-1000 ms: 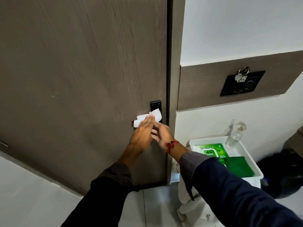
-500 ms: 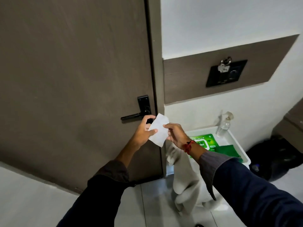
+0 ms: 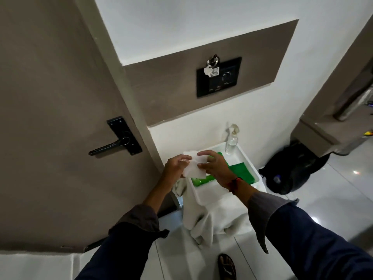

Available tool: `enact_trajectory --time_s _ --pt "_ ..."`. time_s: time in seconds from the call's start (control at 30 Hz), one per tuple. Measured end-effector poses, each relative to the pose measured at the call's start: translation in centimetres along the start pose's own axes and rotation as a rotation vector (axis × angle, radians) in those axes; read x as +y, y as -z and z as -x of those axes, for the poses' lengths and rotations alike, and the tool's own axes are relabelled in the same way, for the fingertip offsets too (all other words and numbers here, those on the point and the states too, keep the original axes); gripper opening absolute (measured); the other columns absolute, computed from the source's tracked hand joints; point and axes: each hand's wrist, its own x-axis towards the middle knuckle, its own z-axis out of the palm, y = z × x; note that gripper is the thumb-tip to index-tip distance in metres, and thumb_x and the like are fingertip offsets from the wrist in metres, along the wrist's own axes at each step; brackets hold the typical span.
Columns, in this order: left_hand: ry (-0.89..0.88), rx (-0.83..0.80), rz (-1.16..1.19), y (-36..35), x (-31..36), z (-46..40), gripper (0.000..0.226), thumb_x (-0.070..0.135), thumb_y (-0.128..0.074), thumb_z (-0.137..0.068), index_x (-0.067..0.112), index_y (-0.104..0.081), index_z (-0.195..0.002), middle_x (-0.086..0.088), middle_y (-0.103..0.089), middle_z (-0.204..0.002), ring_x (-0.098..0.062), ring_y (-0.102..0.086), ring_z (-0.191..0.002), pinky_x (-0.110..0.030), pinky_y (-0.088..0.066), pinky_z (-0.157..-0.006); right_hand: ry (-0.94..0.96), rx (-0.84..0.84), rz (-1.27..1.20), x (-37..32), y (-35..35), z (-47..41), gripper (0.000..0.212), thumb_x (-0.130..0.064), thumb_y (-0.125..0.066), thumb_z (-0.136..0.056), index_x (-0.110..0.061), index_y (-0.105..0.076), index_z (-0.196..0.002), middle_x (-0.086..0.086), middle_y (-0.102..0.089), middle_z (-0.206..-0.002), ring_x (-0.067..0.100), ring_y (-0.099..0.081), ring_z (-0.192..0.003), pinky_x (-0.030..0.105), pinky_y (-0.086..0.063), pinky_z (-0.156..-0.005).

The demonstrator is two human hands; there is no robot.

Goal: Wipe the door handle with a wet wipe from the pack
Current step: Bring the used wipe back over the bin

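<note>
The black lever door handle [image 3: 110,147] sticks out from its black plate on the brown door at the left, with nothing touching it. Both hands hold a white wet wipe [image 3: 194,166] over the white tray. My left hand [image 3: 175,164] pinches its left edge and my right hand [image 3: 216,168] grips its right side. The green wipe pack [image 3: 199,181] lies in the tray, mostly hidden under my hands and the wipe.
The white tray [image 3: 250,166] rests on a cloth-draped stand right of the door frame. It also holds a green cloth [image 3: 242,171] and a clear spray bottle [image 3: 232,141]. A black bag [image 3: 292,172] lies on the floor to the right. A black wall panel [image 3: 219,76] carries hanging keys.
Both hands left the door handle, carrying the wipe rightward and down to above the tray. The view swung right, so the handle now sits bare at the left.
</note>
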Motion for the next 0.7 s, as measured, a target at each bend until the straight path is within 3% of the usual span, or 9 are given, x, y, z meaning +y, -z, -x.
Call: enact_trajectory --time_s 0.07,0.13,0.27,0.37,0.5,0.57,0.63,0.7 --pt "0.046 0.005 0.014 -0.9 -0.5 -0.3 0.02 0.016 -0.061 -0.098 0.017 -0.075 -0.112 -0.003 -0.072 -0.091 -0.018 -0.069 -0.079 -0.027 -0.056 -0.06 -0.006 0.04 0.046 0.1 1.0 -0.4 0.041 0.022 -0.065 -0.087 0.012 -0.063 -0.126 0.026 -0.066 -0.105 0.036 -0.063 -0.099 0.053 -0.053 -0.093" --pt "0.07 0.02 0.079 -1.9 -0.8 -0.7 0.02 0.017 -0.064 -0.097 0.013 -0.075 -0.114 -0.006 -0.074 -0.093 -0.02 -0.071 -0.08 -0.032 -0.058 -0.066 -0.023 0.047 0.077 0.4 2.2 -0.9 0.042 0.022 -0.066 -0.085 0.01 -0.067 -0.125 0.029 -0.069 -0.109 0.037 -0.066 -0.101 0.054 -0.056 -0.098" --pt "0.098 0.122 0.125 -4.0 -1.1 -1.3 0.024 -0.003 -0.069 -0.091 0.0 -0.073 -0.114 -0.015 -0.074 -0.096 -0.023 -0.067 -0.079 -0.031 -0.055 -0.068 -0.055 0.065 0.107 1.4 4.2 -1.9 0.043 0.022 -0.071 -0.08 0.01 -0.07 -0.121 0.022 -0.071 -0.108 0.035 -0.067 -0.1 0.053 -0.056 -0.101" --pt "0.103 0.151 0.12 -5.2 -1.5 -1.5 0.028 -0.01 -0.073 -0.085 -0.002 -0.074 -0.112 -0.017 -0.074 -0.091 -0.017 -0.066 -0.07 -0.029 -0.054 -0.068 -0.055 0.089 0.099 2.0 5.4 -2.5 0.033 0.014 -0.074 -0.084 0.014 -0.071 -0.117 0.022 -0.07 -0.107 0.033 -0.065 -0.099 0.051 -0.054 -0.101" --pt "0.036 0.208 -0.146 -6.5 -2.3 -1.6 0.018 -0.007 -0.077 -0.082 -0.001 -0.078 -0.1 -0.017 -0.076 -0.091 -0.016 -0.064 -0.073 -0.032 -0.053 -0.081 -0.029 0.132 0.401 2.8 6.8 -3.1 0.033 0.009 -0.08 -0.082 0.01 -0.075 -0.114 0.026 -0.074 -0.104 0.027 -0.065 -0.091 0.047 -0.06 -0.095" --pt "-0.035 0.218 -0.384 -7.3 -2.6 -1.9 0.008 0.003 -0.074 -0.087 0.005 -0.079 -0.093 -0.009 -0.071 -0.094 -0.019 -0.06 -0.088 -0.036 -0.049 -0.089 -0.002 0.15 0.605 3.3 7.4 -3.4 0.029 0.0 -0.086 -0.08 0.007 -0.078 -0.107 0.021 -0.074 -0.089 0.024 -0.064 -0.081 0.033 -0.061 -0.076" --pt "0.01 0.171 -0.529 -8.0 -2.9 -2.0 0.01 0.01 -0.068 -0.092 0.007 -0.078 -0.096 -0.014 -0.065 -0.106 -0.027 -0.058 -0.102 -0.04 -0.048 -0.094 0.042 0.151 0.784 3.6 7.7 -3.5 0.024 -0.011 -0.088 -0.08 0.005 -0.081 -0.097 0.014 -0.07 -0.078 0.021 -0.062 -0.074 0.02 -0.046 -0.06" --pt "0.132 0.103 -0.594 -8.4 -3.4 -2.1 0.014 0.017 -0.063 -0.095 0.01 -0.075 -0.099 -0.014 -0.069 -0.111 -0.032 -0.063 -0.107 -0.043 -0.053 -0.096 0.075 0.106 0.964 4.2 8.1 -3.6 0.025 -0.018 -0.087 -0.082 0.004 -0.081 -0.092 0.02 -0.073 -0.082 0.024 -0.063 -0.079 0.024 -0.045 -0.064"
